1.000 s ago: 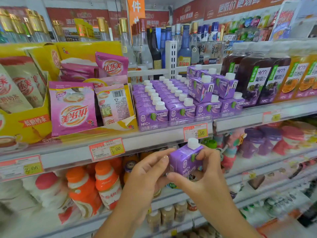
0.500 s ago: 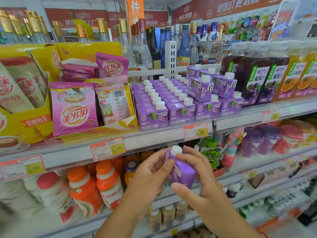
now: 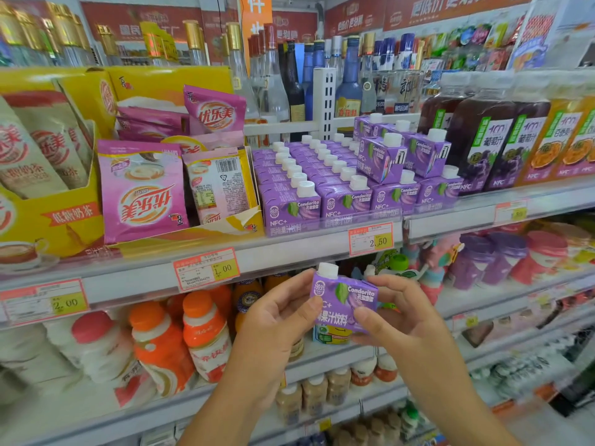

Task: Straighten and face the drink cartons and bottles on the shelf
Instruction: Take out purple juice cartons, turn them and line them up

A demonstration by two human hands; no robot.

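Observation:
A small purple drink carton [image 3: 346, 300] with a white cap is in front of the shelf edge, upright, its printed front towards me. My left hand [image 3: 277, 320] pinches its left side and my right hand [image 3: 396, 313] grips its right side and bottom. On the shelf [image 3: 289, 249] above stand rows of the same purple cartons [image 3: 309, 185]. Three more cartons [image 3: 402, 152] are stacked on top of the rows at the right, turned at an angle. Dark grape juice bottles [image 3: 483, 140] and orange juice bottles [image 3: 573, 140] stand further right.
Pink milk-tea sachets [image 3: 141, 191] fill a yellow display box [image 3: 51, 220] to the left of the cartons. Glass liquor bottles [image 3: 277, 82] stand behind. Orange and white bottles [image 3: 180, 342] fill the shelf below. Price tags [image 3: 370, 238] line the shelf edge.
Both hands have turned the purple carton from tilted with its side showing to upright with its front label facing me. It sits slightly further right.

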